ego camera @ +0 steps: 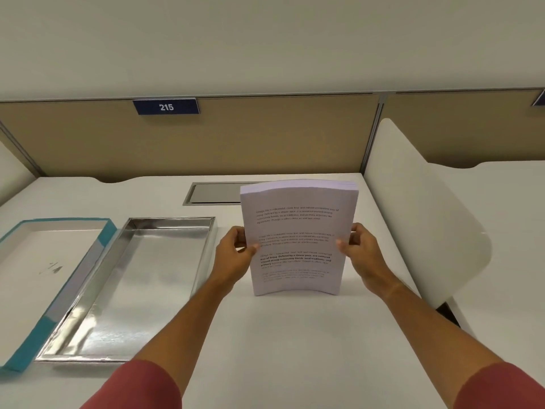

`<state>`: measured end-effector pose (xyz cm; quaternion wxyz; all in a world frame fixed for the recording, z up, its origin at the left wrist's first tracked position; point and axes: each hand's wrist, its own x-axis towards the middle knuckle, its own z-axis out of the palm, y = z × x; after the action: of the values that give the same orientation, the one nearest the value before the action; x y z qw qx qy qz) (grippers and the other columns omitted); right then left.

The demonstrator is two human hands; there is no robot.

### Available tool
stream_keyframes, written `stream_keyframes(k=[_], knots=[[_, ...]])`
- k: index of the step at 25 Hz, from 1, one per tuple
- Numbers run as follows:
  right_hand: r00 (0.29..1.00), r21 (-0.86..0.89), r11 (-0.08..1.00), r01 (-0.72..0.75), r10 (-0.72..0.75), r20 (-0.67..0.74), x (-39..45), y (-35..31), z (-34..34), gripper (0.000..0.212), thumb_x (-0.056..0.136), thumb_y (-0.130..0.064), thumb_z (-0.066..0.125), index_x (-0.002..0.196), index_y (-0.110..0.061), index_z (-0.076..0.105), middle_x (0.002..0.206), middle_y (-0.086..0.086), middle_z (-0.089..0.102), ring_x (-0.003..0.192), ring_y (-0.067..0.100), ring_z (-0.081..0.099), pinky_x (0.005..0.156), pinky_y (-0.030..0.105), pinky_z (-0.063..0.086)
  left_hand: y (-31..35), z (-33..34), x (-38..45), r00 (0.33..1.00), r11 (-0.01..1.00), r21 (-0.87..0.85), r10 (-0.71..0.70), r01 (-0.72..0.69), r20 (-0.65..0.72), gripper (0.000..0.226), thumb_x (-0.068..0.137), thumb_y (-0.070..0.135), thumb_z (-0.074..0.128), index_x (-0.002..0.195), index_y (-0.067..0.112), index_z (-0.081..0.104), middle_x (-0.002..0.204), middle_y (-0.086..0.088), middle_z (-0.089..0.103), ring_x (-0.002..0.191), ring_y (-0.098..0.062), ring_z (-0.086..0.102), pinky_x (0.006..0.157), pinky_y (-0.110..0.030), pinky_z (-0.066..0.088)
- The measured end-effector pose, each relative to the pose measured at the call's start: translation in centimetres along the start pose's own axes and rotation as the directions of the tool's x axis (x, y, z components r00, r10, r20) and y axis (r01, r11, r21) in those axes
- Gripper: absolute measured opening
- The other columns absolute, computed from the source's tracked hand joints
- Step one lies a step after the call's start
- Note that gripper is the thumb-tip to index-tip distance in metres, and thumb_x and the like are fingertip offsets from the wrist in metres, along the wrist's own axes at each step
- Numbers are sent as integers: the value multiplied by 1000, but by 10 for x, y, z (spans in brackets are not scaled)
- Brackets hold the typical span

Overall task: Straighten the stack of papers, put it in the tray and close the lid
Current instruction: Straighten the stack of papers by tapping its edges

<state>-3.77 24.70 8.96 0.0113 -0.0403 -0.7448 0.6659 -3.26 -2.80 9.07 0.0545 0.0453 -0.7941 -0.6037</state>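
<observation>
A thick stack of printed white papers (pixel 298 240) stands upright on its bottom edge on the white desk (pixel 295 335), slightly bowed. My left hand (pixel 236 255) grips its left edge and my right hand (pixel 361 249) grips its right edge, thumbs on the front sheet. To the left lies a silver foil-lined tray (pixel 203 252), open and empty. Beside the tray, further left, the lid (pixel 85 258) with teal sides lies upside down.
A metal cable hatch (pixel 212 193) is set into the desk behind the tray. A beige partition (pixel 236 137) with a "215" plate (pixel 166 107) closes the back. A white curved divider (pixel 421 208) bounds the desk on the right.
</observation>
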Motion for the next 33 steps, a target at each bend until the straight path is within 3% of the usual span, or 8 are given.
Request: stream_keyframes(k=[5, 7, 10, 17, 25, 28, 30, 33], knots=[[995, 142, 985, 99, -95, -33, 7, -54, 5, 36, 83, -37, 59, 106, -11, 65, 92, 4, 72, 74, 11, 69, 58, 20, 54, 47, -4, 13, 999, 968, -245, 51, -54, -16, 26, 79, 35, 63, 96, 15, 58, 95, -7, 70, 85, -18, 68, 78, -32, 56], [984, 148, 981, 127, -106, -143, 13, -73, 14, 24, 83, -45, 58, 78, -23, 66, 71, -7, 64, 59, 10, 58, 51, 22, 45, 67, -2, 20, 996, 946, -318, 29, -56, -88, 27, 77, 42, 62, 84, 17, 56, 84, -4, 64, 75, -15, 62, 70, -29, 51], [948, 72, 991, 110, -83, -307, 24, -96, 25, 44, 80, -53, 58, 50, -25, 41, 50, -13, 43, 52, 13, 40, 51, 28, 31, 95, 6, 31, 975, 938, -346, -79, 2, -209, 36, 78, 52, 59, 64, 22, 46, 69, 2, 52, 65, -15, 48, 60, -28, 39], [914, -54, 997, 63, -80, -397, 28, -99, 35, 30, 82, -40, 58, 61, -23, 46, 58, -5, 51, 52, 12, 48, 45, 21, 35, 103, 18, 35, 934, 969, -224, -169, 99, -315, 30, 91, 37, 52, 67, 20, 47, 69, 2, 52, 65, -14, 50, 53, -26, 39], [953, 108, 982, 158, -123, -277, 27, -69, 31, 36, 83, -56, 51, 61, -28, 51, 55, -13, 56, 50, 5, 52, 46, 18, 40, 74, 13, 31, 996, 885, -466, -27, -16, -85, 36, 81, 51, 50, 67, 19, 43, 60, 8, 50, 56, -8, 50, 51, -20, 37], [906, -56, 972, 228, -233, -352, 21, -45, 39, 42, 86, -44, 58, 55, -17, 45, 50, -8, 48, 50, 8, 41, 50, 22, 33, 57, 27, 23, 966, 943, -310, 36, -118, -257, 36, 81, 39, 52, 61, 9, 46, 58, 0, 44, 57, -15, 37, 56, -31, 29], [805, -138, 965, 222, -262, -532, 22, -36, 55, 54, 90, -35, 60, 48, -13, 36, 43, 1, 38, 46, 14, 32, 50, 29, 29, 57, 47, 20, 860, 961, -234, 5, -145, -511, 49, 88, 36, 47, 51, 6, 36, 49, -4, 30, 52, -19, 25, 54, -35, 24], [754, -87, 959, 268, -265, -601, 45, -50, 66, 61, 90, -38, 59, 43, -20, 25, 40, -4, 24, 43, 13, 21, 49, 28, 22, 69, 53, 43, 780, 935, -333, -116, -124, -615, 55, 89, 42, 46, 42, 21, 26, 43, 5, 20, 49, -15, 19, 54, -35, 22]])
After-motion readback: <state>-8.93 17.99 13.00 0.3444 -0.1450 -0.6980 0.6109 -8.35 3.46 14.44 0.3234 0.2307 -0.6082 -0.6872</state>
